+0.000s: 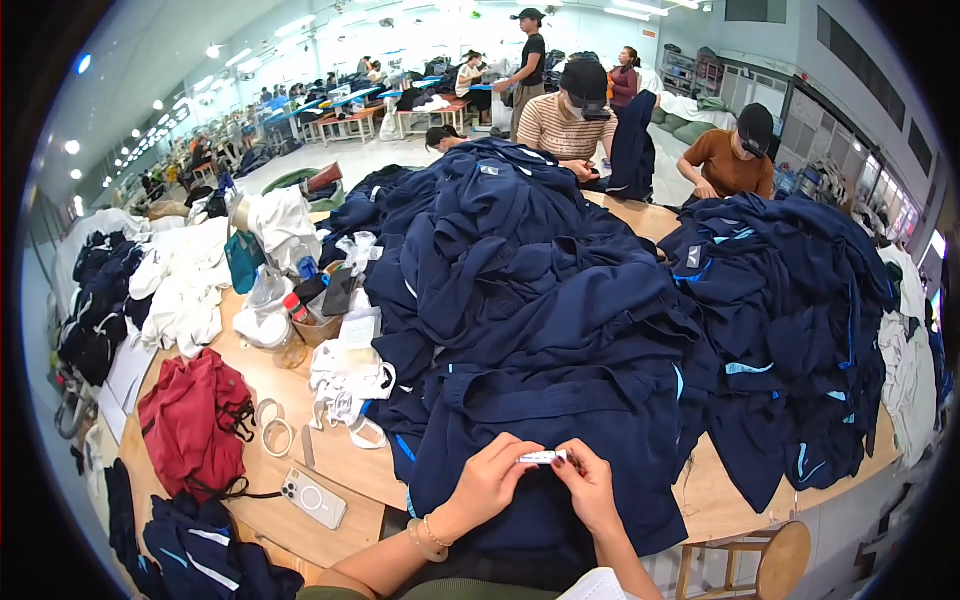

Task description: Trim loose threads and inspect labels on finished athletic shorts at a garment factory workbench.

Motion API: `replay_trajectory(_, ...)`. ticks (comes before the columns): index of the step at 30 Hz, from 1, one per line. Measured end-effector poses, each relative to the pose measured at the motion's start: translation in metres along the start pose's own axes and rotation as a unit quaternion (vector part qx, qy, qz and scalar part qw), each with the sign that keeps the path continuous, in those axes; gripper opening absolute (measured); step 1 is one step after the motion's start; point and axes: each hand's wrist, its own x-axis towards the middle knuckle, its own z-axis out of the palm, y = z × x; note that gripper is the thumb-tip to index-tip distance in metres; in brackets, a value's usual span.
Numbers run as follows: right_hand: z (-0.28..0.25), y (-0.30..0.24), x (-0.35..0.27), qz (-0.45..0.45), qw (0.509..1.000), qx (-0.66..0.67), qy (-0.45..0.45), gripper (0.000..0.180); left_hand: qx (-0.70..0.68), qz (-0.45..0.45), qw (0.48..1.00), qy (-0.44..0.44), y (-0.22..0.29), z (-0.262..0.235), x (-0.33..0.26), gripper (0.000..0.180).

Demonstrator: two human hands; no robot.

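My left hand [490,482] and my right hand [592,488] meet over the near edge of the table, both closed. Between their fingertips they pinch a small white strip [540,457] with dark marks on it; its exact kind is too small to tell. Beneath them lies a navy blue garment [560,400], spread out and hanging toward me over the table's edge. Behind it rises a high heap of navy garments [500,240]. A second pile of navy garments [770,310], with light blue trim, lies to the right.
On the left of the wooden table [340,465] are a phone [314,498], tape rolls [274,428], a red bag [197,420] and white cloth straps [350,378]. A wooden stool [783,562] stands at lower right. Two people in caps [585,92] [752,130] work across the table.
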Motion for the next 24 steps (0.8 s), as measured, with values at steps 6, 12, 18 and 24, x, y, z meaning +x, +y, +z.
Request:
replay_trajectory(6, -0.013, 0.002, -0.013, -0.038, 0.999, -0.023, 0.023, 0.011, -0.050, -0.035, 0.998, 0.000, 0.005, 0.025, -0.007, 0.013)
replay_trajectory(12, -0.023, -0.014, -0.012, -0.071, 0.995, -0.067, -0.008, 0.006, -0.183, -0.213, 0.955, -0.093, 0.004, 0.024, -0.013, 0.020)
replay_trajectory(18, -0.023, -0.006, -0.010, -0.034, 0.999, 0.024, 0.021, 0.007, -0.048, 0.018, 0.994, -0.097, 0.011, 0.014, -0.002, 0.024)
replay_trajectory(24, -0.039, -0.024, -0.010, -0.016, 0.997, -0.026, -0.076, 0.008, -0.280, -0.245, 0.888, -0.270, -0.001, 0.012, -0.011, 0.023)
